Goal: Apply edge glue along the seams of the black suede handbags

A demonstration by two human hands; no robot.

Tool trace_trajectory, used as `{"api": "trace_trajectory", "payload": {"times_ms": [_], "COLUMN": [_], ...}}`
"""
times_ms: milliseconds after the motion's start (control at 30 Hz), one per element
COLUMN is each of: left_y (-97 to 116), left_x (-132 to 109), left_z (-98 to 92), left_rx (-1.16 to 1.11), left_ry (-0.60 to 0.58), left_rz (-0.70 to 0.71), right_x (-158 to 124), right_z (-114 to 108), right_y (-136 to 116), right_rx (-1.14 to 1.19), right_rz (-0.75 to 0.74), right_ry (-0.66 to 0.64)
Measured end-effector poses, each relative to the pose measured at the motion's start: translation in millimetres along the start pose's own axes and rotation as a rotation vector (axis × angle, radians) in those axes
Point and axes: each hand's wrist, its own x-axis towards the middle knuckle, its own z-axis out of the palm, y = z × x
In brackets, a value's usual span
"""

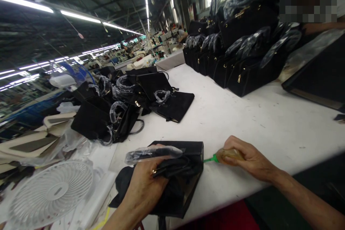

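A black handbag (188,187) lies on the white table in front of me, its handle (153,153) wrapped in clear plastic. My left hand (151,179) is closed around the gathered black material of the bag, and the fingertips are partly hidden by the handle. In my right hand (245,158) is an amber squeeze bottle (229,156) with a narrow green nozzle (211,159). The nozzle points left, its tip at the bag's right edge; whether it touches I cannot tell.
Black bags with wrapped handles (118,111) lie heaped on the left. Several more bags (242,75) stand in rows at the back right of the white table (229,115). A white fan (56,190) is at the near left. Another person's arm (323,26) shows at the far right.
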Motion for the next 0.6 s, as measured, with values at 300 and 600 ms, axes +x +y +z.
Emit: {"api": "trace_trajectory", "payload": {"times_ms": [300, 600], "left_y": [-3, -15], "left_x": [-17, -36], "left_z": [-1.7, -2.3], "left_rx": [-0.029, -0.192], "left_ry": [0.068, 0.112], "left_rz": [-0.017, -0.134], "right_x": [5, -5], "right_z": [4, 7], "right_y": [3, -10], "right_rx": [0.015, 0.111], "right_rz": [-0.029, 0.019], "right_ry": [0.056, -0.032]}}
